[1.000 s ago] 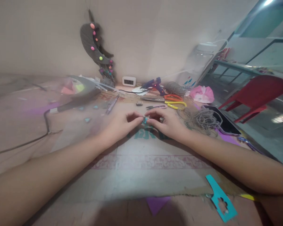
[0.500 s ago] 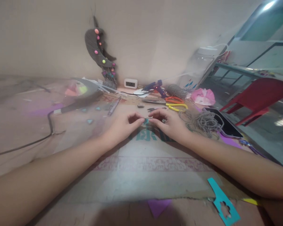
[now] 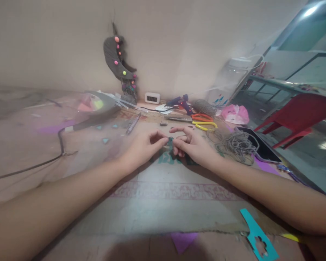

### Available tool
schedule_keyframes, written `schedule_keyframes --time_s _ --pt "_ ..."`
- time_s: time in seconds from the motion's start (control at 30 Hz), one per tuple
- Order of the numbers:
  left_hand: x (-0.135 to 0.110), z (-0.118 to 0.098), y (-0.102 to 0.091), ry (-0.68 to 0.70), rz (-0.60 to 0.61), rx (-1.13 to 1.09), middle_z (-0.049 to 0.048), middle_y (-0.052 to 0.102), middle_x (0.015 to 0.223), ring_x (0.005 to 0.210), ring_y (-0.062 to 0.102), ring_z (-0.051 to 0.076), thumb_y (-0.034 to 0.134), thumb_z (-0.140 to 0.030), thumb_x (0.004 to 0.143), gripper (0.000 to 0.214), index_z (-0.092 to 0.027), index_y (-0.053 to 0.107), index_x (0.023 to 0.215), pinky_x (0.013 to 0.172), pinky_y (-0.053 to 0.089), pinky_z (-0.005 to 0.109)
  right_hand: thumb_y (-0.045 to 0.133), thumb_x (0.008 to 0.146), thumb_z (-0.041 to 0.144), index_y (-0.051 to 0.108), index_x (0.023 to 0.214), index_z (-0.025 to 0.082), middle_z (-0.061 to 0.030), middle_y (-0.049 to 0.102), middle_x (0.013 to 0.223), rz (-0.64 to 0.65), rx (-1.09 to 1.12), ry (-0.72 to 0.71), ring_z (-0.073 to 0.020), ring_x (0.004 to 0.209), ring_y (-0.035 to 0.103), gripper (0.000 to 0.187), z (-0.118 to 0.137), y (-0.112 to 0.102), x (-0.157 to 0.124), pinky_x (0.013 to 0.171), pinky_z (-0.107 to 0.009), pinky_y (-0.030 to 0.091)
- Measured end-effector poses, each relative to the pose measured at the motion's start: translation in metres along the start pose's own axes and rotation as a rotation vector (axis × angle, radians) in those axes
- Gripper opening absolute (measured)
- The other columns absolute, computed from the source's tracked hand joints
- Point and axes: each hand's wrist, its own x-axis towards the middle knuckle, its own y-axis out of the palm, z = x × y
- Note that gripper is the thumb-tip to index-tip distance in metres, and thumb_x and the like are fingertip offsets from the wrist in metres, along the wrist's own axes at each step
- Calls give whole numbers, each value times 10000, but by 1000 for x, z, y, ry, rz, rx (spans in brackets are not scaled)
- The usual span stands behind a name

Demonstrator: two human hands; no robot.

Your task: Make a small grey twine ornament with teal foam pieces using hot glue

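Over the cardboard sheet, my left hand pinches a small teal piece between thumb and fingertips. The piece is too small for its shape to show clearly. Just to its right is my right hand, thumb pressed to the curled fingers and index finger raised; whatever it grips, if anything, is hidden. Scissors with orange and yellow handles lie beyond the hands. A loose heap of grey yarn rests by my right forearm. Small teal pieces, one of them here, lie left of my left hand.
A glue gun, a white digital clock and a pen stand or lie toward the wall. A yarn-wrapped crescent hangs there. Right are a phone and a red chair. A cut teal sheet lies in front.
My right hand's index finger has lifted away from the teal piece and its other fingers have curled in. My left hand keeps its pinch. The whole view has shifted slightly.
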Motion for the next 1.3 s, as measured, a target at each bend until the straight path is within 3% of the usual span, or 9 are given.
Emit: schedule_keyframes --time_s 0.1,0.33,0.53,0.77,0.93,1.3 --pt "0 1 0 28 -8 -18 33 717 870 788 618 152 594 -338 897 190 -169 678 874 735 463 271 655 888 418 502 1181 198 56 638 599 51 88 64 -91 457 505 397 -2 -1 2 459 -209 388" --pt "-1 -1 0 42 -21 28 35 723 907 820 629 162 583 -341 911 193 -175 681 909 762 463 276 597 922 494 554 1110 183 34 628 610 90 265 42 -95 484 503 366 -8 -2 4 465 -225 362" --pt "-3 -3 1 55 -7 78 30 729 879 770 619 147 571 -322 926 193 -173 693 913 735 462 263 645 899 416 554 1098 183 55 617 599 87 213 54 -78 462 480 319 -7 0 3 442 -209 344" --pt "-1 0 1 96 12 40 25 725 847 769 625 149 573 -325 925 194 -169 686 900 739 469 269 677 858 447 526 997 196 64 620 574 51 179 67 -76 442 482 324 -6 2 4 414 -184 352" --pt "0 3 1 37 3 -31 26 716 855 777 623 151 612 -339 896 185 -167 677 877 750 470 283 673 843 465 496 877 204 58 625 561 20 155 57 -69 439 484 317 -5 3 4 435 -184 344" --pt "-2 -3 1 11 39 -20 41 707 828 764 628 164 579 -415 906 269 -167 667 852 704 477 286 636 844 425 500 860 213 60 595 551 -33 -2 32 -85 437 489 253 -3 6 2 417 -199 352"
